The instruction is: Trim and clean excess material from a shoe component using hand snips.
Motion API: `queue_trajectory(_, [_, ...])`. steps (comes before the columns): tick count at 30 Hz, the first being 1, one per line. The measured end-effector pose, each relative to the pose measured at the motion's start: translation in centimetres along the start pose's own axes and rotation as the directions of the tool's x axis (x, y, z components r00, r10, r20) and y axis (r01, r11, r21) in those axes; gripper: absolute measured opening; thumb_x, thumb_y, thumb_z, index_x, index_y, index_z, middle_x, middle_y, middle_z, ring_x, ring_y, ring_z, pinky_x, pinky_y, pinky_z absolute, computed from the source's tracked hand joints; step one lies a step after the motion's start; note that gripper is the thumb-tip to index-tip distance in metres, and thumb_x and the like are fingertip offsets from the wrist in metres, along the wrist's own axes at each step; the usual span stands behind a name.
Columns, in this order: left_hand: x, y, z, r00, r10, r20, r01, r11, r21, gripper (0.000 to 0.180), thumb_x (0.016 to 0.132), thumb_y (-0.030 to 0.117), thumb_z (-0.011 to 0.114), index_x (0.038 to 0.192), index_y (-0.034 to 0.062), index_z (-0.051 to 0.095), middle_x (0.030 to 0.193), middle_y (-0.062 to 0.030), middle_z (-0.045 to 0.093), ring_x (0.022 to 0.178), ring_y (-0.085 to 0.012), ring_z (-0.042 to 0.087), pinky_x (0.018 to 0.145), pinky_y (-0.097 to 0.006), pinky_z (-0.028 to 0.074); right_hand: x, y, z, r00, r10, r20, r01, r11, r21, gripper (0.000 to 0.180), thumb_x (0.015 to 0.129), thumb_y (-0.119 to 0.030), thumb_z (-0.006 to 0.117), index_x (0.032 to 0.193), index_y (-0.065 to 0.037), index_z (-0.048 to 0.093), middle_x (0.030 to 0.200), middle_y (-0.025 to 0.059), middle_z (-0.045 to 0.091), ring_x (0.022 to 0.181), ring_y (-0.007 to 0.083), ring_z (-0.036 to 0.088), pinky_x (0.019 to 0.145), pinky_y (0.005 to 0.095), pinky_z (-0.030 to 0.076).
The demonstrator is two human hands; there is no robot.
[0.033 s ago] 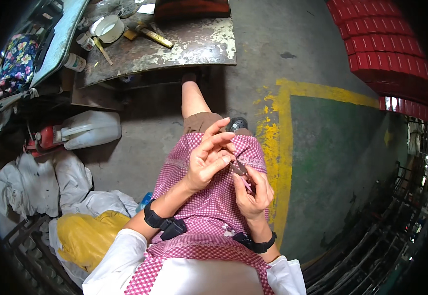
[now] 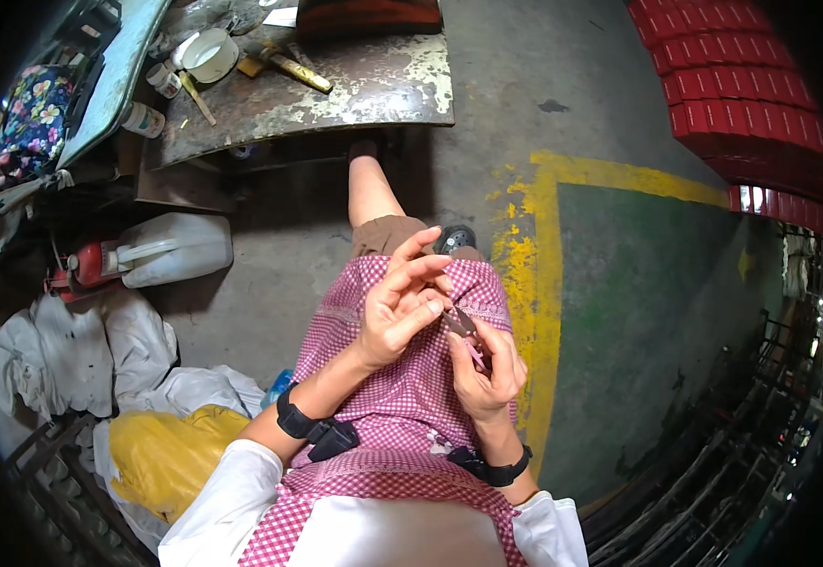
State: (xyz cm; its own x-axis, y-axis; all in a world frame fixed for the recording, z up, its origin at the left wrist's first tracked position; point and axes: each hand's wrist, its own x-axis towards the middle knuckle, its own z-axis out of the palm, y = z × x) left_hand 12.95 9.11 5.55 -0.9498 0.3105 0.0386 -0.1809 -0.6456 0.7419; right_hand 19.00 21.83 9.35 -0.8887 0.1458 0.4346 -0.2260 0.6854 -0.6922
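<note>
A small dark brown piece (image 2: pixel 459 322) is held over my lap, between my two hands. My left hand (image 2: pixel 400 304) pinches its upper left end with thumb and a finger, while the other fingers are stretched out. My right hand (image 2: pixel 489 367) is closed around its lower right side. Out of the right hand shows a narrow pink thing (image 2: pixel 475 355), too small to name. Beneath both hands spreads the pink checked apron (image 2: pixel 364 331) on my lap.
A worn table (image 2: pixel 383 85) ahead bears a white tub (image 2: pixel 211 55) and brushes (image 2: pixel 300 72). On the left floor lie a white jug (image 2: pixel 180 248), white cloths (image 2: pixel 142 345) and a yellow bag (image 2: pixel 175 454). Red boxes (image 2: pixel 752 118) are stacked far right; dark metal racks (image 2: pixel 714 482) stand nearer.
</note>
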Motion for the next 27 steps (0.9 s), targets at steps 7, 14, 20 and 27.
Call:
queue_trajectory(7, [-0.10, 0.16, 0.35, 0.999, 0.039, 0.025, -0.041, 0.995, 0.092, 0.042, 0.079, -0.008, 0.054, 0.120, -0.0067, 0.045, 0.141, -0.0135, 0.018, 0.097, -0.0129, 0.050, 0.082, -0.025, 0.048, 0.13, 0.30, -0.07, 1.000, 0.010, 0.002, -0.010, 1.000, -0.020, 0.029, 0.069, -0.003, 0.073, 0.093, 0.004, 0.059, 0.069, 0.0097, 0.059, 0.053, 0.0168, 0.057, 0.047, 0.0260, 0.045])
queue_trajectory(14, [-0.17, 0.17, 0.34, 0.999, 0.035, 0.036, -0.039, 0.992, 0.121, 0.042, 0.079, -0.008, 0.054, 0.120, -0.0060, 0.046, 0.141, -0.0125, 0.018, 0.097, -0.0129, 0.049, 0.082, -0.025, 0.048, 0.28, 0.34, -0.03, 0.999, 0.037, 0.017, -0.037, 0.999, -0.007, 0.027, 0.069, -0.001, 0.072, 0.093, 0.003, 0.060, 0.071, 0.0095, 0.060, 0.055, 0.0152, 0.057, 0.050, 0.0244, 0.045])
queue_trajectory(20, [-0.17, 0.09, 0.33, 0.999, 0.036, 0.041, -0.041, 0.991, 0.128, 0.042, 0.079, -0.009, 0.054, 0.120, -0.0056, 0.046, 0.140, -0.0117, 0.018, 0.097, -0.0128, 0.049, 0.083, -0.025, 0.048, 0.44, 0.34, -0.03, 0.999, 0.040, 0.018, -0.040, 0.999, -0.001, 0.026, 0.070, 0.000, 0.072, 0.092, 0.003, 0.060, 0.072, 0.0095, 0.060, 0.056, 0.0149, 0.057, 0.050, 0.0244, 0.045])
queue_trajectory(27, [-0.10, 0.00, 0.41, 0.998, 0.044, 0.040, -0.049, 0.990, 0.136, 0.042, 0.078, -0.011, 0.052, 0.120, -0.0068, 0.045, 0.139, -0.0117, 0.019, 0.097, -0.0128, 0.050, 0.082, -0.024, 0.048, 0.25, 0.89, -0.16, 0.999, -0.029, 0.026, 0.030, 0.997, -0.069, 0.027, 0.070, -0.001, 0.072, 0.093, 0.003, 0.059, 0.072, 0.0108, 0.061, 0.055, 0.0175, 0.058, 0.049, 0.0262, 0.046])
